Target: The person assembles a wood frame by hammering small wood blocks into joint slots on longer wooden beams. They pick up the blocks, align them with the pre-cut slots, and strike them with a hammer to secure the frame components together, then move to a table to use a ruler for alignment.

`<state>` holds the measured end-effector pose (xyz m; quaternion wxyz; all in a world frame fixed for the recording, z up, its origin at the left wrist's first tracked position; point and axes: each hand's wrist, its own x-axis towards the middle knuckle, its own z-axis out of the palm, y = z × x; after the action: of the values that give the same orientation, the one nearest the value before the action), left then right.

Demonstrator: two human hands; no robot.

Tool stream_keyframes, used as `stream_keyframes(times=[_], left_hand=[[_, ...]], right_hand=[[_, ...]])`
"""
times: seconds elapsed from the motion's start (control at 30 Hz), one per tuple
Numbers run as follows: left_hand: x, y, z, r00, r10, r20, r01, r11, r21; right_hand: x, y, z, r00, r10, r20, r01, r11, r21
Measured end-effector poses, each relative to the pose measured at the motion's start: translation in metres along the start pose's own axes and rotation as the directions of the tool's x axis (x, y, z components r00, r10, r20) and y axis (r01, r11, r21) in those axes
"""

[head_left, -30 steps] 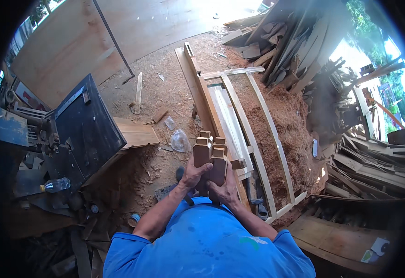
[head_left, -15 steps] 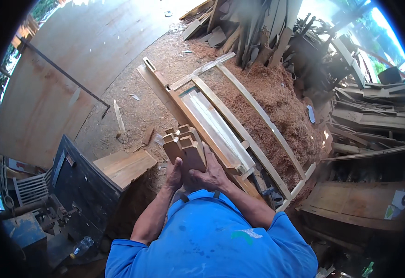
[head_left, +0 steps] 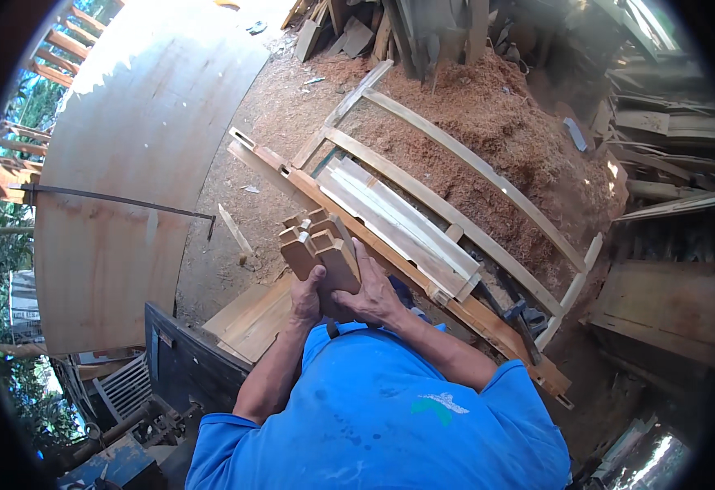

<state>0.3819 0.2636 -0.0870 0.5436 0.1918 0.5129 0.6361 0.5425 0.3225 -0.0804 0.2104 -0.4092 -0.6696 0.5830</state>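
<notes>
Close to my chest, a bundle of short wooden pieces (head_left: 322,253) with notched, tenon-like ends is clasped between both hands. My left hand (head_left: 308,296) wraps its near left side, the thumb pointing up along the wood. On the right side my right hand (head_left: 370,292) grips the bundle, fingers along its outer edge and thumb across the near face. The notched ends point away from me. Just past my right hand lies a wooden frame (head_left: 411,145) of long rails, with several pale boards (head_left: 398,222) resting along it.
A large plywood sheet (head_left: 120,269) covers the left, with a dark metal bar (head_left: 120,198) across it. A heap of sawdust and shavings (head_left: 496,155) lies beyond the frame. Stacked scrap wood (head_left: 668,163) stands at right. A dark panel (head_left: 186,351) and flat boards (head_left: 251,318) are near my left arm.
The view has turned, so the frame, plywood and machine parts appear shifted and rotated. Both hands still hold the wooden bundle, which stays close to my chest.
</notes>
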Motion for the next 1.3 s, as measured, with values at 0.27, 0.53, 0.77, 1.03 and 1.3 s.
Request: stream_keyframes(times=[0.27,0.53,0.77,1.03,1.3], left_hand=[[0.036,0.002,-0.001,0.997,-0.062,0.040,0.060,0.997,0.043],[0.084,0.015,0.028,0.952,-0.029,0.305,0.004,0.996,0.084],[0.121,-0.001,0.007,0.957,-0.252,0.145,0.254,0.967,0.010],[0.136,-0.032,-0.045,0.815,-0.553,0.174,0.578,0.800,-0.161],[0.173,-0.022,-0.093,0.835,-0.542,0.095,0.535,0.840,0.092]], right_hand=[[0.008,-0.014,-0.024,0.980,0.058,-0.188,0.033,0.895,0.445],[0.030,-0.018,-0.022,0.980,-0.004,-0.199,0.065,0.952,0.299],[0.069,-0.009,-0.014,0.962,0.195,-0.190,-0.183,0.980,0.078],[0.082,0.010,0.014,0.890,0.406,-0.208,-0.398,0.914,0.081],[0.119,0.010,0.059,0.902,0.347,-0.259,-0.294,0.930,0.220]])
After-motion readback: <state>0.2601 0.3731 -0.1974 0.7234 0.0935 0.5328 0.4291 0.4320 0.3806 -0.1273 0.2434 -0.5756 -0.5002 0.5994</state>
